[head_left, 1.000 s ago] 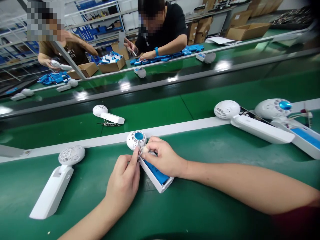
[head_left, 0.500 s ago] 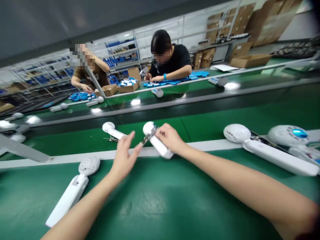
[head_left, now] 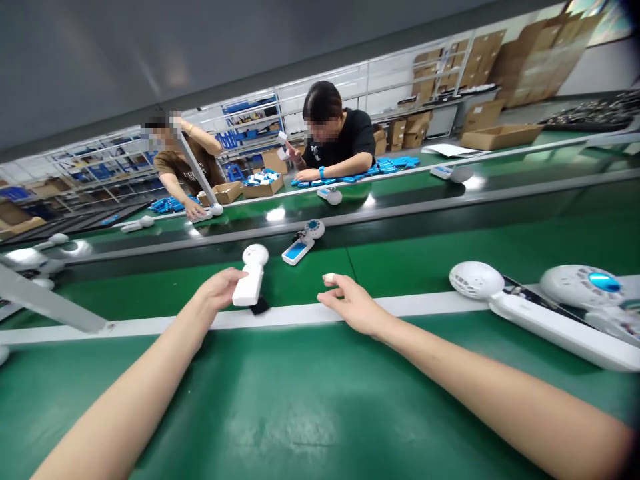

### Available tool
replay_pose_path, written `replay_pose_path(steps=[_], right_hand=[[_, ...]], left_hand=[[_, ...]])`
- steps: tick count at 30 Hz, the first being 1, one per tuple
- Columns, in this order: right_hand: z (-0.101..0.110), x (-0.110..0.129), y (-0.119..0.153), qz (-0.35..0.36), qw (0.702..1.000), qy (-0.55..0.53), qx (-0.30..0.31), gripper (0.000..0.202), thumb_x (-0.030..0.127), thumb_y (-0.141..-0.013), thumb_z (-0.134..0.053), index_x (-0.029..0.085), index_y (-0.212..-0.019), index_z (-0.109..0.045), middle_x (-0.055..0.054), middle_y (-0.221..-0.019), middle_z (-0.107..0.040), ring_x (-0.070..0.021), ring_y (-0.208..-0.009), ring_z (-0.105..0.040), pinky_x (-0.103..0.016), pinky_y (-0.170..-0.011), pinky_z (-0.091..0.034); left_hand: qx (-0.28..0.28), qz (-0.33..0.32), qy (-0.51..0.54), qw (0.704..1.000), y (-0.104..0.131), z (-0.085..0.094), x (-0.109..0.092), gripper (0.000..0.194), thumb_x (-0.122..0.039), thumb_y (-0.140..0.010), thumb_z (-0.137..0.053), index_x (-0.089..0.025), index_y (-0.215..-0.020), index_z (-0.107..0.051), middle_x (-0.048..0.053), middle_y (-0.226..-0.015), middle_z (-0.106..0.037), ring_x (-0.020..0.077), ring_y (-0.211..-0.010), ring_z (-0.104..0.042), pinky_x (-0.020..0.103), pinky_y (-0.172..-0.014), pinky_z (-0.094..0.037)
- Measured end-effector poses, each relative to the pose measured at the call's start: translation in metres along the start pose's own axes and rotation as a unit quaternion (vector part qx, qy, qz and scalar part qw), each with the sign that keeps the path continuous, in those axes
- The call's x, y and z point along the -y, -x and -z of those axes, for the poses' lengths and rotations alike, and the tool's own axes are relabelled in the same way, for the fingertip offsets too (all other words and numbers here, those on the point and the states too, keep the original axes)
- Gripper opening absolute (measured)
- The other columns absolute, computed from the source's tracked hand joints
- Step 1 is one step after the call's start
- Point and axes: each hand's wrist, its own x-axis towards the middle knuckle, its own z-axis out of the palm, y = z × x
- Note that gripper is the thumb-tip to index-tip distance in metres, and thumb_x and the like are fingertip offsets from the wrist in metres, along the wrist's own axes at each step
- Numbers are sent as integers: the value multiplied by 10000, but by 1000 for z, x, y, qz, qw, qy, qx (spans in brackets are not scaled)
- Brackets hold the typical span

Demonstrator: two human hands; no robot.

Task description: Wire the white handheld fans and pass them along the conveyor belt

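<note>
My left hand is closed around the handle edge of a white handheld fan, held tilted over the belt's near rail with its round head pointing away. A small dark piece shows just below the handle. My right hand is apart from it on the right, fingers bent but spread, with nothing between them; a white covering wraps one fingertip. Beyond both hands, an opened fan lies on the green belt, a blue block in its handle and dark parts near its neck.
Two white fans rest across the rail at the right. A slanted metal post stands at the left. Across the line, two people work beside blue parts and cardboard boxes. A grey panel hangs overhead.
My left hand, empty before, now grips a white fan. My right hand has let go of the fan it held and opened. The fan on the near left surface is gone from there.
</note>
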Motion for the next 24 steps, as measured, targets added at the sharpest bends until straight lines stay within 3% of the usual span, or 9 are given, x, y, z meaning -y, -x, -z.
replay_pose_path(steps=[2,5,9,13,15,17,19,21,24], right_hand=[[-1,1,3,-59,990,-120,36,479,400,-749,-569,162,-1137,-421,-137,-1232,-411,-179,-1048,-495,-346,-878,-400],[2,7,11,-115,943,-281,135,469,475,-753,-551,172,-1098,-456,-122,-1195,-469,-173,-1014,-528,-321,-840,-417],[4,15,31,-139,883,-336,298,369,367,-732,-614,171,-1030,-517,-74,-997,-573,-141,-835,-575,-275,-699,-458],[2,25,48,-92,941,-245,216,428,273,-664,-671,157,-1037,-498,-51,-928,-576,-157,-845,-561,-305,-750,-459],[1,37,54,-31,984,-118,130,499,262,-644,-676,167,-1088,-470,-58,-972,-550,-178,-892,-539,-349,-814,-437],[-3,52,59,34,997,28,61,553,290,-642,-669,183,-1136,-446,-78,-1056,-500,-203,-948,-505,-379,-852,-414],[-9,68,65,73,987,123,74,560,360,-657,-649,169,-1143,-447,-110,-1135,-445,-230,-991,-480,-388,-850,-419],[-18,77,70,95,970,174,143,559,414,-683,-620,128,-1133,-451,-150,-1191,-410,-267,-1034,-459,-397,-829,-437],[-30,72,75,169,930,253,207,460,336,-770,-552,85,-1140,-443,-182,-1253,-382,-290,-1106,-420,-408,-857,-426]], left_hand=[[91,28,75,993,30,-17,6,248,-134,-776,-436,-80,-1002,-522,65,-810,-611,156,-674,-594,298,-636,-495],[179,67,178,965,70,-49,21,279,-163,-732,-410,-73,-960,-544,61,-685,-617,173,-603,-601,312,-608,-498],[245,95,274,925,96,-82,35,275,-238,-725,-444,-61,-900,-559,67,-631,-612,195,-587,-603,346,-635,-500],[216,54,346,912,103,-97,36,382,-420,-765,-473,-110,-977,-538,64,-772,-630,192,-680,-611,322,-673,-494],[151,-6,349,925,107,-100,34,393,-405,-731,-571,-146,-1023,-526,41,-831,-628,168,-709,-608,285,-701,-483],[120,-1,330,936,109,-102,33,346,-347,-720,-614,-148,-994,-543,32,-817,-625,158,-713,-604,268,-712,-474],[163,87,307,933,108,-99,34,320,-389,-765,-552,-119,-936,-567,54,-781,-622,177,-717,-602,286,-698,-478],[207,167,287,920,104,-92,36,387,-431,-816,-451,-80,-919,-577,95,-775,-618,202,-722,-599,313,-674,-483],[173,179,261,933,97,-72,39,374,-368,-854,-400,-54,-991,-549,125,-829,-609,193,-731,-593,305,-659,-479]])
